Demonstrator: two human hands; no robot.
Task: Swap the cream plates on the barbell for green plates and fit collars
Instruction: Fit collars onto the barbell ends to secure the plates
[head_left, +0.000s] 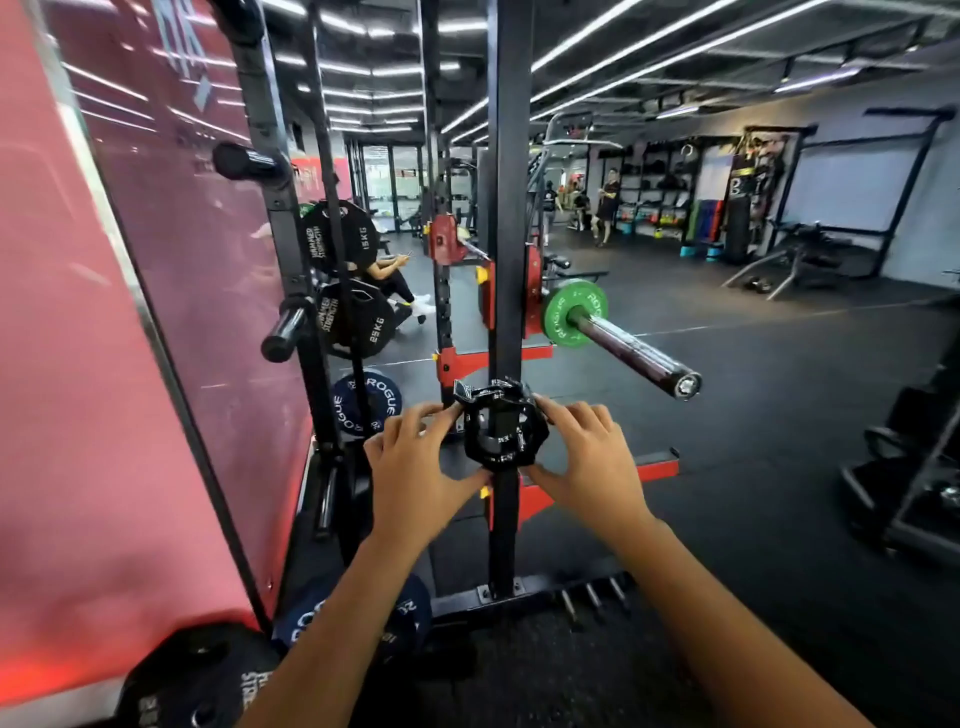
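A black collar (501, 428) is held up in front of the black rack upright (506, 208), its clasp at the top left. My left hand (410, 462) grips its left side with fingers and thumb. My right hand (582, 457) grips its right side the same way. Beyond and to the right, a green plate (558, 314) sits on the barbell sleeve (634, 353), which points toward me and is bare from the plate to its end cap. No cream plate is in view.
Black plates (343, 239) hang on storage pegs at the left, with dark blue Rogue plates (363, 405) lower down and by the floor. A red mirrored wall (104, 312) fills the left. Red rack feet cross the rubber floor. People stand at the far back.
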